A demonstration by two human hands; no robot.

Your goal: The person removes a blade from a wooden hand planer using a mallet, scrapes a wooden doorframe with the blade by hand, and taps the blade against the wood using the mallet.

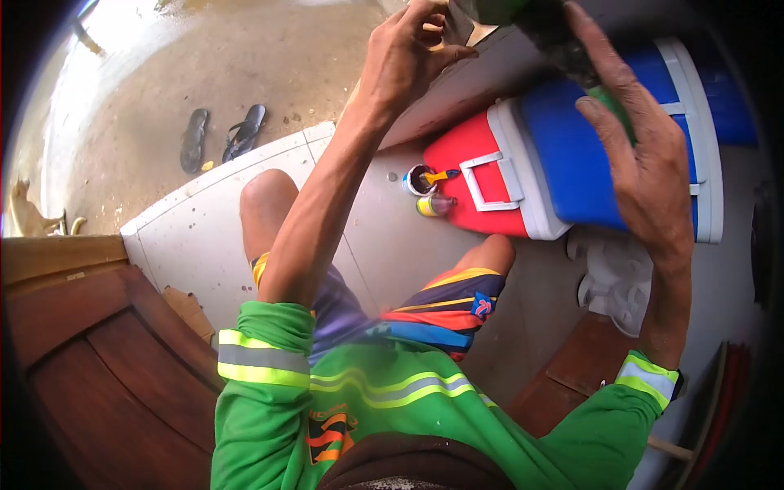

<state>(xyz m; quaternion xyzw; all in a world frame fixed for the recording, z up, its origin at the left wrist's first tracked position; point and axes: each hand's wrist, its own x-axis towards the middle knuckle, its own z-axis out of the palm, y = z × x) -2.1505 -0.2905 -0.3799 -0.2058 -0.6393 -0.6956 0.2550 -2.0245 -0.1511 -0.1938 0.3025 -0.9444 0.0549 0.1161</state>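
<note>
At the top edge, my left hand (412,61) has its fingers curled on the edge of a pale flat piece (459,26), most of which is cut off. My right hand (641,147) wraps round a green and black power tool (563,53). The tool's front end lies beyond the top of the view and is blurred, so its exact kind is unclear. Below the hands, on the tiled floor, stands an open tin (418,181) with a yellow-handled paintbrush (441,175) in it. A small bottle (435,205) with a yellowish end lies beside the tin.
A red cooler (457,147) and a blue cooler (563,139) stand along the wall. Black flip-flops (194,140) lie beyond the tile edge. Left is a brown wooden door (106,351), with an animal (28,211) past it. White plastic (616,282) and a brown board (563,371) are right.
</note>
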